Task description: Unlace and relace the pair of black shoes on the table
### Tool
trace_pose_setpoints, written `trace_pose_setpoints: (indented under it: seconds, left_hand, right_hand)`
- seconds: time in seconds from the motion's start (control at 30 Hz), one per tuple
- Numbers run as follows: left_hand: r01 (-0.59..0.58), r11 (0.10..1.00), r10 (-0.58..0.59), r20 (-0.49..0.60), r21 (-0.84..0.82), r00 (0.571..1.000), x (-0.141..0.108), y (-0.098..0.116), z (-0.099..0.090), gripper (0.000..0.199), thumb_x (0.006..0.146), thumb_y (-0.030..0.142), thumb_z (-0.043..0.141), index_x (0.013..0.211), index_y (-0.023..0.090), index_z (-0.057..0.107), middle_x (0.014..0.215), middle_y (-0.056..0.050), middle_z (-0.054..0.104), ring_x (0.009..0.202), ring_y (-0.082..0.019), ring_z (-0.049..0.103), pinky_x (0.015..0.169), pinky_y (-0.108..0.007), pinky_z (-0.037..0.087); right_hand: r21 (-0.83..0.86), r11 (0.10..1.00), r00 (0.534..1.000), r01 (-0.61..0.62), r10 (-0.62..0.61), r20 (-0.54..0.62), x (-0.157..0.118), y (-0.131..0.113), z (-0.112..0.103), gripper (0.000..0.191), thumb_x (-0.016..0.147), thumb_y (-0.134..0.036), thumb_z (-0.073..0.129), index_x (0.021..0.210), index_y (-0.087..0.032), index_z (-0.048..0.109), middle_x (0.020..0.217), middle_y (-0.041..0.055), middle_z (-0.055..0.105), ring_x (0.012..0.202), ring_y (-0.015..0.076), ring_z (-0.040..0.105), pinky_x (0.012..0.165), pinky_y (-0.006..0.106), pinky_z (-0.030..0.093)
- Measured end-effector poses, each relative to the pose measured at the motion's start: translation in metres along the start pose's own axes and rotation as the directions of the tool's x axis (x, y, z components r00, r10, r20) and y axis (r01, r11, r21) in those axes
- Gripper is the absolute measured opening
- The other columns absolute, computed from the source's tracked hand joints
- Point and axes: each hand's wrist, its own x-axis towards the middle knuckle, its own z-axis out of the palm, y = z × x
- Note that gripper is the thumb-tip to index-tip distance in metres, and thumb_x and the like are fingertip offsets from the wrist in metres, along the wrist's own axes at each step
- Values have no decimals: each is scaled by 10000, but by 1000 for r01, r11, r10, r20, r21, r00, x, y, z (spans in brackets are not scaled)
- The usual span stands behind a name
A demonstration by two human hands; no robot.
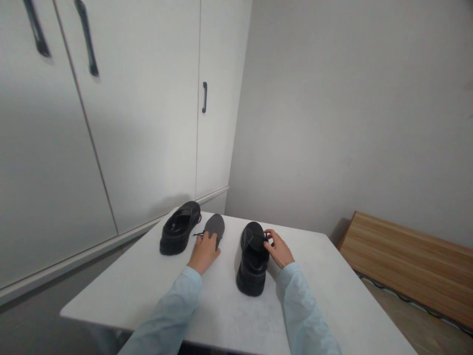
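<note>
My left hand (204,252) is closed over the near end of a dark grey insole (215,225), which lies on the white table. Thin black strands, perhaps laces, stick out to the left of its fingers. To the right, a black shoe (253,276) rests upright with its toe pointing away from me. My right hand (279,249) has its thumb and fingers bent at that shoe's right side, around a thin dark strap or lace; the fingertips are partly hidden. The other black shoe (180,228) stands by itself left of the insole, with nothing touching it.
The white table (221,310) reaches toward the corner of the room. White cupboard doors (148,123) with dark handles rise behind its left side, and a grey wall (351,108) is behind it. A wood-grain panel (410,261) stands at the right, with a dark cable along its lower edge.
</note>
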Motion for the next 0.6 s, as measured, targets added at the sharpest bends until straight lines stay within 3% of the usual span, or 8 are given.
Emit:
trace_pose_setpoints:
  seconds: [0.13, 0.33, 0.47, 0.6]
  left_hand:
    - [-119, 989, 109, -115, -83, 987, -4, 10, 1, 320, 751, 201, 533, 1065, 137, 540, 1051, -125, 526, 985, -263, 501, 884, -386, 382]
    - [-260, 960, 224, -275, -101, 935, -15, 33, 0, 226, 771, 203, 511, 986, 141, 543, 990, -101, 524, 982, -251, 482, 870, -376, 425]
    - [-301, 951, 270, -282, -75, 921, -21, 44, 5, 227, 777, 214, 513, 991, 142, 535, 997, -104, 525, 992, -256, 485, 857, -382, 441]
    - [-292, 954, 274, -191, -72, 942, -26, 50, 11, 249, 794, 246, 513, 1020, 146, 533, 1020, -109, 524, 988, -253, 497, 851, -366, 446]
  right_hand:
    - [-38, 998, 999, -44, 43, -5, 0, -1, -4, 302, 772, -299, 448, 1067, -259, 497, 959, 10, 588, 621, 129, 540, 673, 285, 435]
    - [-88, 992, 995, -95, 93, -25, -2, -6, -9, 247, 791, -289, 409, 1023, -257, 487, 944, 12, 594, 708, 154, 562, 680, 277, 402]
    - [-112, 987, 993, -115, 111, -40, -2, -7, -10, 231, 797, -278, 397, 1008, -257, 487, 940, 13, 600, 718, 156, 561, 659, 266, 379]
    - [-126, 984, 991, -124, 118, -58, -3, -7, -11, 219, 808, -280, 388, 998, -251, 493, 924, 13, 609, 718, 154, 560, 633, 253, 360]
